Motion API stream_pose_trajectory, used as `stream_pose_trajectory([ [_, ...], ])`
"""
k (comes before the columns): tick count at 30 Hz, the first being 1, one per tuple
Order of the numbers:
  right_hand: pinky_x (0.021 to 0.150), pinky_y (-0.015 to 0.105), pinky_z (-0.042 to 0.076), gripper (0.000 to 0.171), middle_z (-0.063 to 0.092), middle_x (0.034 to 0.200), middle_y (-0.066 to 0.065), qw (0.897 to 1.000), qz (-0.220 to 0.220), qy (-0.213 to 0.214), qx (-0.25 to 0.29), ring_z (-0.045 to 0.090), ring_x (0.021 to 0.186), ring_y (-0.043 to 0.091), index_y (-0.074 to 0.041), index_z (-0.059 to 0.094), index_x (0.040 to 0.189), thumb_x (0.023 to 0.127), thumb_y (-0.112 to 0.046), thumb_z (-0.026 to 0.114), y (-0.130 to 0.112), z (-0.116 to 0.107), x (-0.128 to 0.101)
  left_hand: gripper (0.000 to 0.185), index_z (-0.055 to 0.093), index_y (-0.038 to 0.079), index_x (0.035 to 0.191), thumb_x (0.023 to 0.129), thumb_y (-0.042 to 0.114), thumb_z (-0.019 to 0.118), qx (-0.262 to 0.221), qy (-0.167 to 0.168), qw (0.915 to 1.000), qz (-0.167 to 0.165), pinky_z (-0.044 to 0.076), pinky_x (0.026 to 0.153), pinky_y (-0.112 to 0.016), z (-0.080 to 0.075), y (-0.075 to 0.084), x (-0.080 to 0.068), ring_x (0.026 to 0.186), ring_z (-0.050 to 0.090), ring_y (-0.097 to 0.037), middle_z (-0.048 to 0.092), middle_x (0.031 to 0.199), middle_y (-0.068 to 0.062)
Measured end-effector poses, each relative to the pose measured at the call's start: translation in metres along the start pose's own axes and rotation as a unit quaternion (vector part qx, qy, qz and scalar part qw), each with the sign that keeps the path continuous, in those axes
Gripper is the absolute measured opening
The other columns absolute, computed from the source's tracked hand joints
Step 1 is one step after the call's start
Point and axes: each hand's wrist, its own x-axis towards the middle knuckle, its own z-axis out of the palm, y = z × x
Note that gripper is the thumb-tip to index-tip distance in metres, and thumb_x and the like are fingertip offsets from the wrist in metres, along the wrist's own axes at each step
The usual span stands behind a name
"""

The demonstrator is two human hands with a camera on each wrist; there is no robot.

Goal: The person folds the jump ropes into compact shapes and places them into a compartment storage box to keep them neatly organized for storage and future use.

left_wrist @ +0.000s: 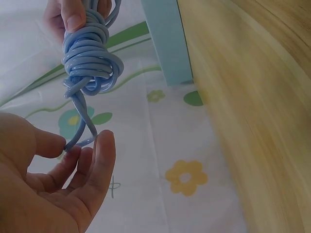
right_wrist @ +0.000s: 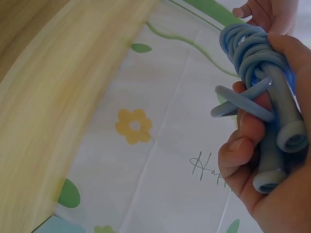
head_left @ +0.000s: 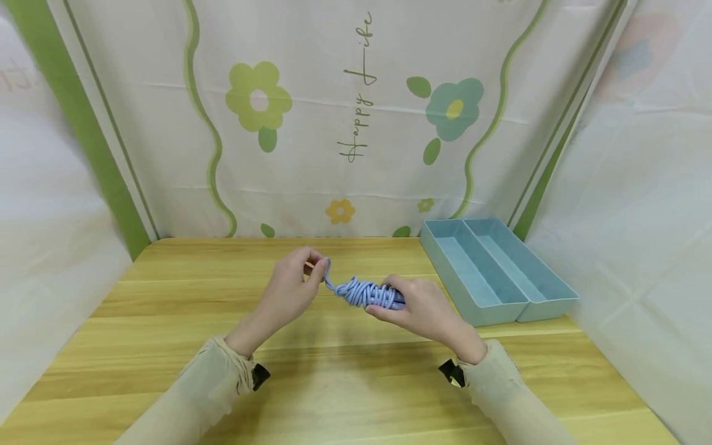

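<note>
A blue jump rope (head_left: 364, 292) is held above the wooden table, its cord wound in many turns around its two handles. My right hand (head_left: 425, 307) grips the handle end; in the right wrist view both handles (right_wrist: 293, 133) lie side by side in the palm, and a crossed loop of cord sticks out by the fingers. My left hand (head_left: 292, 285) pinches a short loop of cord (left_wrist: 83, 116) that comes out of the far end of the bundle. In the left wrist view the thumb and fingertips meet at that loop's tip. The handles' upper parts are hidden under the coils.
Two long light-blue trays (head_left: 500, 303) stand side by side at the table's back right. A white curtain (head_left: 311, 179) printed with flowers hangs behind the wooden table (head_left: 183, 303), and further white sheets rise at both sides.
</note>
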Motion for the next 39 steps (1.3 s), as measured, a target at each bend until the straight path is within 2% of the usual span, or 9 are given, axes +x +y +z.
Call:
stream_pose_trajectory([
  [7,0.044,0.021,0.038,0.040,0.053,0.066,-0.012,1.000,0.012,0.004,-0.002,0.043,0.050,0.000,-0.013,0.067,0.094,0.084,-0.051,0.075,-0.001,-0.003,0.001,0.011,0.064,0.003,0.102,0.101,0.013,0.058,-0.029,-0.012,0.9992,-0.027,0.054,0.058,-0.029,0.001,0.001,-0.003,0.078,0.062,-0.020,0.061,0.093,-0.005],
  [13,0.044,0.021,0.039,0.041,0.054,0.066,-0.012,1.000,0.014,0.009,0.008,0.044,0.050,0.000,-0.013,0.067,0.094,0.081,-0.051,0.077,-0.001,-0.006,0.001,0.010,0.063,0.003,0.105,0.101,0.010,0.057,-0.043,-0.013,0.9986,-0.029,0.054,0.055,-0.028,0.002,0.001,-0.005,0.076,0.062,-0.017,0.061,0.094,-0.005],
  [21,0.047,0.022,0.042,0.044,0.055,0.071,-0.014,0.999,0.012,-0.031,0.033,0.047,0.055,0.001,-0.016,0.067,0.095,0.081,-0.056,0.075,0.000,-0.012,-0.007,0.011,0.060,0.004,0.108,0.102,0.010,0.054,-0.043,-0.029,0.9984,-0.021,0.054,0.058,-0.028,0.003,0.003,-0.007,0.082,0.064,-0.023,0.063,0.098,-0.009],
  [29,0.044,0.022,0.038,0.041,0.051,0.067,-0.014,0.999,0.033,0.005,-0.002,0.043,0.052,0.002,-0.013,0.067,0.093,0.080,-0.050,0.079,0.006,-0.017,-0.014,0.007,0.060,0.005,0.105,0.101,0.007,0.056,-0.055,-0.041,0.9975,-0.014,0.055,0.058,-0.027,0.006,0.003,-0.010,0.083,0.062,-0.022,0.061,0.093,-0.006],
  [34,0.043,0.022,0.037,0.043,0.051,0.063,-0.012,0.998,0.043,0.028,-0.037,0.042,0.049,0.002,-0.012,0.066,0.091,0.079,-0.051,0.079,0.009,-0.022,-0.016,0.008,0.062,0.005,0.105,0.101,0.009,0.057,-0.026,-0.040,0.9988,-0.004,0.054,0.068,-0.028,0.007,0.001,-0.012,0.089,0.060,-0.019,0.061,0.095,-0.003],
  [39,0.043,0.022,0.038,0.041,0.054,0.064,-0.010,0.997,0.049,0.056,-0.026,0.044,0.049,0.002,-0.011,0.067,0.087,0.076,-0.047,0.083,0.012,-0.025,-0.018,0.011,0.062,0.003,0.109,0.100,0.009,0.057,0.002,-0.057,0.9982,-0.017,0.053,0.073,-0.030,0.007,-0.002,-0.017,0.093,0.059,-0.018,0.060,0.102,-0.004],
])
